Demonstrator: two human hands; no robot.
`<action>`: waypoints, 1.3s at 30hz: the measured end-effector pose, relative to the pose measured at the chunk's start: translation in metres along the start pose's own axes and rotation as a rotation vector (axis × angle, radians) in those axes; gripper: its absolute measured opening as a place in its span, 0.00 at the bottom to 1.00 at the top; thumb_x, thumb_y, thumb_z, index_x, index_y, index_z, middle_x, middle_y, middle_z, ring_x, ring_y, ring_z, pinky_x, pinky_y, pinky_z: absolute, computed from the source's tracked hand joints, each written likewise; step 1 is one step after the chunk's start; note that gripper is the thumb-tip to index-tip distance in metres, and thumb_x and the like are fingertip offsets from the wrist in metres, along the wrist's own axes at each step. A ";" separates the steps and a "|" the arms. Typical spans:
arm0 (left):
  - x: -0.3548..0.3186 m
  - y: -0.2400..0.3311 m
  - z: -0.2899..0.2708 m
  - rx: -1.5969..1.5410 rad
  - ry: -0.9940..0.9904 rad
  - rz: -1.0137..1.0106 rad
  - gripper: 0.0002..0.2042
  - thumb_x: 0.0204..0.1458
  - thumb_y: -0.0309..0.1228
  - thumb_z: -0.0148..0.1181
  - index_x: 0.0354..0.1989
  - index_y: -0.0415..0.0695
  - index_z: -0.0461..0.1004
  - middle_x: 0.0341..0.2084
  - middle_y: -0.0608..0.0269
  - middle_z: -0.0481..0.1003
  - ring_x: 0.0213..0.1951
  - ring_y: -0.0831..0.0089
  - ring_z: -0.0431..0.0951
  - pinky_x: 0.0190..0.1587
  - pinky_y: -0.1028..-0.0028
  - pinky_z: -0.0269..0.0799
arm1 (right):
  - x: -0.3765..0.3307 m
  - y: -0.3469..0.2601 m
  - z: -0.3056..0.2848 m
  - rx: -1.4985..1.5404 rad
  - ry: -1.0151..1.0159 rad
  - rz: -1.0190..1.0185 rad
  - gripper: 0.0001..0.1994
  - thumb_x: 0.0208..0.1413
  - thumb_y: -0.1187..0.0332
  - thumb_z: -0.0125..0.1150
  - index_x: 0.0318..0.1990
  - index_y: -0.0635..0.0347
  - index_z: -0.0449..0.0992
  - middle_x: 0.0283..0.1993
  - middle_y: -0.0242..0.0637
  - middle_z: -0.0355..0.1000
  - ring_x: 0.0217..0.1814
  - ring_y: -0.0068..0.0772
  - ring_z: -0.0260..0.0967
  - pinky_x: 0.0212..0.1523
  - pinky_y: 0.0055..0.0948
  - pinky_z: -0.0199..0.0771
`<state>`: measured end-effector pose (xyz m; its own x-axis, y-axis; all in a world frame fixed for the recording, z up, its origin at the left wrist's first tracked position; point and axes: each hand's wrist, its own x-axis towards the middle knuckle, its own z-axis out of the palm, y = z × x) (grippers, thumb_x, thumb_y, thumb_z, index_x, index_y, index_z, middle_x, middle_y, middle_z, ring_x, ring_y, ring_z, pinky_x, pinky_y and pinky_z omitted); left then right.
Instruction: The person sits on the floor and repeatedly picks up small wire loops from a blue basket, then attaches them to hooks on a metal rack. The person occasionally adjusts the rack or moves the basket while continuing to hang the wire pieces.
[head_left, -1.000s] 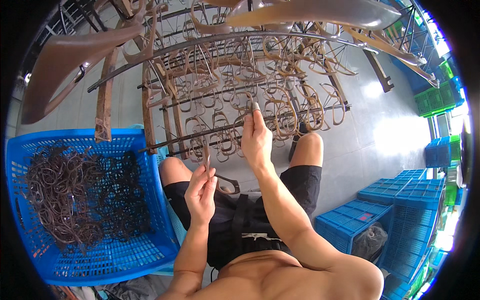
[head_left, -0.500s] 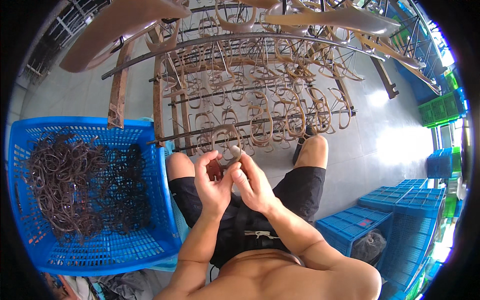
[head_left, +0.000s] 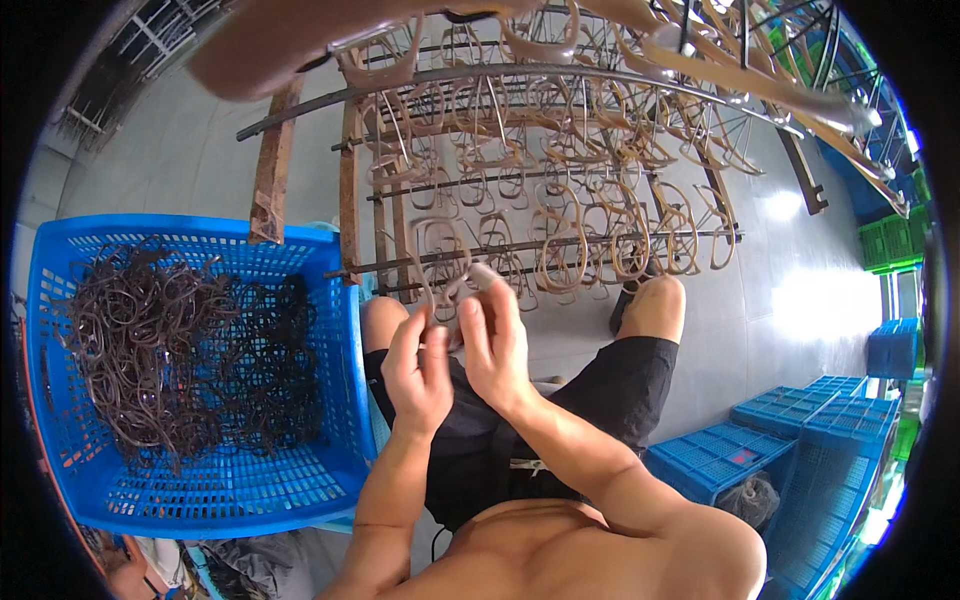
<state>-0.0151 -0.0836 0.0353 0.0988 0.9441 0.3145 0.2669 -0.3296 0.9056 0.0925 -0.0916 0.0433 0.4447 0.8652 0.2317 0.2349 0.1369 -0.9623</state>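
Left hand: a brown looped frame (head_left: 424, 283) is pinched between the thumb and fingers of the left hand (head_left: 418, 375).
Right hand: the right hand (head_left: 497, 355) is held close beside it, one finger covered by a pale fingertip sleeve (head_left: 482, 272); whether the frame is gripped there too cannot be told.
Held frame: it is held above the lap, in front of the rack's lowest rods.
Rack: the rods (head_left: 300, 115) are supported by wooden posts (head_left: 270, 170) and are judged well filled, with many hanging frames (head_left: 495, 163) spread over several levels.
Basket: dark looped pieces (head_left: 150, 340) are heaped in the blue basket (head_left: 230, 512); a large amount is left there, though no count can be made.
Edges: the basket's rim is set just beside the left knee; the near rod ends are pointed toward it.
Open room: bare floor (head_left: 720, 330) is seen between the right knee and the blue crates (head_left: 835, 470); overhead, movement is judged to be limited by large frames.
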 end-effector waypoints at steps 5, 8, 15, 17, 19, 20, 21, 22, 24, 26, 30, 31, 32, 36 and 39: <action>0.021 0.030 -0.051 -0.162 -0.519 0.062 0.07 0.50 0.24 0.54 0.36 0.36 0.74 0.29 0.55 0.76 0.30 0.65 0.77 0.33 0.75 0.70 | 0.025 -0.029 -0.055 -0.325 -0.438 -0.549 0.25 0.44 0.69 0.66 0.52 0.60 0.68 0.45 0.49 0.64 0.46 0.48 0.64 0.45 0.40 0.65; 0.034 0.006 -0.061 -0.116 -0.600 0.082 0.06 0.49 0.26 0.56 0.34 0.40 0.75 0.29 0.59 0.76 0.30 0.66 0.76 0.32 0.74 0.69 | 0.020 -0.024 -0.062 -0.107 -0.759 -0.135 0.10 0.48 0.69 0.64 0.37 0.61 0.76 0.20 0.38 0.68 0.21 0.30 0.69 0.24 0.26 0.69; 0.045 -0.202 -0.135 1.109 0.311 -0.801 0.27 0.45 0.42 0.62 0.52 0.45 0.63 0.52 0.46 0.63 0.52 0.49 0.65 0.49 0.53 0.64 | 0.028 0.029 -0.033 0.131 0.259 0.187 0.13 0.61 0.69 0.47 0.50 0.64 0.69 0.18 0.27 0.65 0.17 0.13 0.59 0.17 0.16 0.60; 0.021 -0.253 -0.157 1.223 0.121 -0.855 0.30 0.46 0.38 0.61 0.58 0.51 0.54 0.56 0.44 0.56 0.51 0.45 0.66 0.48 0.53 0.65 | 0.034 0.034 -0.015 0.129 0.334 0.256 0.14 0.61 0.69 0.47 0.53 0.63 0.68 0.18 0.25 0.63 0.17 0.13 0.58 0.16 0.16 0.60; 0.015 -0.285 -0.167 0.992 0.094 -0.943 0.32 0.48 0.33 0.59 0.61 0.53 0.50 0.57 0.43 0.54 0.48 0.42 0.68 0.47 0.53 0.67 | 0.041 0.037 -0.004 0.137 0.388 0.236 0.15 0.62 0.69 0.46 0.55 0.63 0.65 0.17 0.26 0.62 0.15 0.13 0.56 0.15 0.17 0.60; 0.017 -0.285 -0.164 1.023 0.092 -0.875 0.30 0.48 0.32 0.58 0.60 0.51 0.52 0.56 0.43 0.57 0.46 0.43 0.69 0.46 0.54 0.68 | 0.043 0.036 -0.001 0.140 0.385 0.286 0.15 0.62 0.69 0.46 0.54 0.63 0.65 0.17 0.26 0.61 0.15 0.13 0.56 0.15 0.17 0.60; 0.019 -0.284 -0.163 1.052 0.094 -0.809 0.29 0.48 0.30 0.57 0.59 0.49 0.53 0.55 0.43 0.59 0.45 0.44 0.70 0.45 0.55 0.69 | 0.045 0.034 0.001 0.145 0.379 0.335 0.15 0.62 0.69 0.46 0.54 0.63 0.65 0.17 0.27 0.61 0.15 0.13 0.56 0.15 0.17 0.59; 0.021 -0.280 -0.163 1.081 0.096 -0.748 0.27 0.49 0.29 0.56 0.58 0.47 0.55 0.53 0.43 0.61 0.43 0.45 0.71 0.44 0.55 0.69 | 0.046 0.038 0.004 0.186 0.377 0.316 0.15 0.62 0.68 0.45 0.54 0.63 0.65 0.17 0.27 0.62 0.15 0.13 0.56 0.14 0.17 0.60; 0.028 -0.277 -0.171 1.042 0.149 -0.597 0.22 0.49 0.29 0.57 0.54 0.43 0.61 0.48 0.45 0.67 0.42 0.48 0.73 0.44 0.57 0.70 | 0.046 0.042 0.006 0.240 0.371 0.303 0.15 0.62 0.66 0.45 0.53 0.64 0.65 0.17 0.27 0.62 0.14 0.15 0.57 0.14 0.18 0.60; 0.041 -0.247 -0.167 0.892 0.250 -0.585 0.14 0.49 0.30 0.57 0.43 0.36 0.69 0.38 0.49 0.74 0.40 0.52 0.74 0.43 0.60 0.70 | 0.045 0.040 0.007 0.326 0.374 0.302 0.15 0.63 0.64 0.44 0.51 0.64 0.66 0.17 0.27 0.61 0.14 0.15 0.56 0.13 0.18 0.60; 0.034 -0.210 -0.158 0.699 0.468 -0.378 0.13 0.50 0.25 0.56 0.44 0.37 0.69 0.40 0.51 0.73 0.43 0.53 0.73 0.44 0.60 0.69 | 0.050 0.041 0.012 0.442 0.331 0.333 0.14 0.63 0.63 0.43 0.46 0.64 0.67 0.16 0.26 0.60 0.13 0.15 0.54 0.13 0.18 0.59; 0.026 -0.206 -0.156 0.734 0.537 -0.309 0.13 0.50 0.25 0.56 0.45 0.38 0.69 0.39 0.51 0.72 0.44 0.53 0.72 0.44 0.60 0.69 | 0.050 0.041 0.013 0.448 0.321 0.345 0.13 0.63 0.63 0.43 0.45 0.63 0.68 0.16 0.26 0.60 0.13 0.15 0.54 0.13 0.18 0.58; 0.019 -0.199 -0.147 0.769 0.608 -0.238 0.13 0.50 0.25 0.56 0.45 0.38 0.68 0.39 0.51 0.72 0.44 0.54 0.72 0.44 0.60 0.69 | 0.051 0.040 0.013 0.435 0.318 0.340 0.13 0.63 0.63 0.43 0.43 0.63 0.68 0.16 0.26 0.60 0.13 0.15 0.54 0.13 0.18 0.58; -0.033 -0.195 -0.136 0.869 0.434 -0.228 0.16 0.47 0.22 0.56 0.46 0.39 0.66 0.39 0.50 0.70 0.46 0.50 0.69 0.45 0.62 0.68 | 0.052 0.033 0.020 0.333 0.302 0.323 0.12 0.63 0.64 0.44 0.39 0.64 0.69 0.15 0.25 0.59 0.13 0.15 0.54 0.13 0.18 0.58; -0.046 -0.176 -0.124 0.660 0.353 -0.512 0.14 0.46 0.22 0.55 0.43 0.41 0.67 0.39 0.49 0.71 0.45 0.50 0.68 0.46 0.62 0.67 | 0.050 0.036 0.025 0.122 0.270 0.251 0.13 0.62 0.65 0.45 0.46 0.65 0.70 0.13 0.26 0.58 0.13 0.14 0.52 0.14 0.18 0.55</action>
<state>-0.1851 -0.0681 -0.1036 -0.4537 0.8870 0.0859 0.7036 0.2974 0.6454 0.1020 -0.0310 0.0167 0.6907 0.7231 0.0000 -0.0073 0.0069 -0.9999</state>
